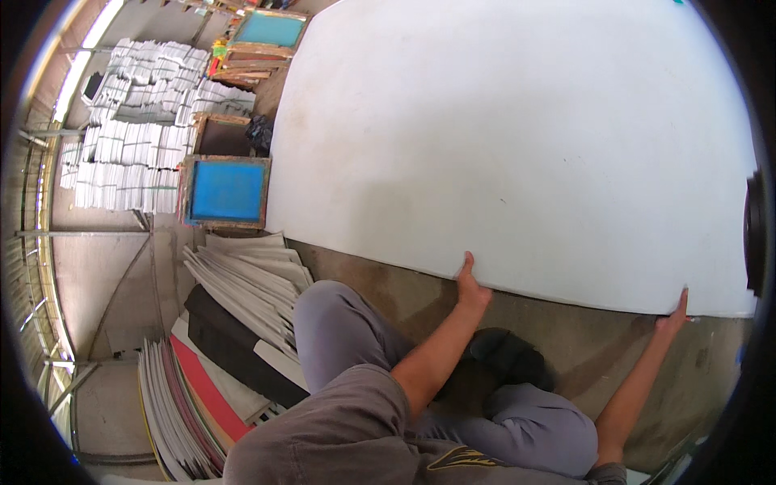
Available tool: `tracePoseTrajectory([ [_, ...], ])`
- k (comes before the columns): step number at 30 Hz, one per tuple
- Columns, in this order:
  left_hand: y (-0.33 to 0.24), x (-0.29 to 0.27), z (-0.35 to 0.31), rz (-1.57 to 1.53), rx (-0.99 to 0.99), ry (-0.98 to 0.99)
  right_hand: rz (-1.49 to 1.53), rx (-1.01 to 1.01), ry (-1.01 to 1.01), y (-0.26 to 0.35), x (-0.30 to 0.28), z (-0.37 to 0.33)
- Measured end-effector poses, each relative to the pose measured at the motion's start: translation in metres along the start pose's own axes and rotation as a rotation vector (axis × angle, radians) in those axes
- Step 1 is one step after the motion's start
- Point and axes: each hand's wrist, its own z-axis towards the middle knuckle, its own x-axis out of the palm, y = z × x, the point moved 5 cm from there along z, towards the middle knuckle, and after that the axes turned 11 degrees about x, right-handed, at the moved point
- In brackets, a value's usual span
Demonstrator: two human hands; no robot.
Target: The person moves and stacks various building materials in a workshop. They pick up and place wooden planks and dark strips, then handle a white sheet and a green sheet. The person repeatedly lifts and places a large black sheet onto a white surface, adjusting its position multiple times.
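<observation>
hidden: your fingers, beneath the white sheet (501, 162); its top is cut off at 12 o'clock
sheet: spans your 12 to 3 o'clock
left hand (472, 291): toward 4 o'clock, your thumb up, clamped on the near edge
right hand (672, 319): past 3, stretched out, clamped likewise

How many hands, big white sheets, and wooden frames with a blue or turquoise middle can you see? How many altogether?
Bare left hand and bare right hand: 2
Large flat white sheet: 1
Wooden frame with blue middle: 1
Wooden frame with turquoise middle: 1
Total: 5
</observation>
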Motion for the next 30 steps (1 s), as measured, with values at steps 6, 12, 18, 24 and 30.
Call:
tracePoseTrajectory([
  [6,-0.028,-0.016,0.004,0.079,0.022,-0.086,0.005,-0.114,-0.075,-0.007,0.011,-0.054],
  [12,-0.04,-0.063,0.005,0.243,-0.022,-0.083,-0.044,-0.203,-0.305,-0.066,-0.017,-0.093],
  [18,-0.039,-0.043,0.007,0.192,0.048,0.012,-0.016,-0.432,-0.63,-0.073,-0.021,-0.101],
  [24,-0.043,-0.034,0.019,0.061,-0.054,0.091,-0.05,-0.572,-0.651,-0.058,-0.004,-0.109],
  [30,-0.047,-0.032,0.04,0.199,-0.024,0.081,0.044,-0.283,-0.53,-0.059,-0.008,-0.085],
])
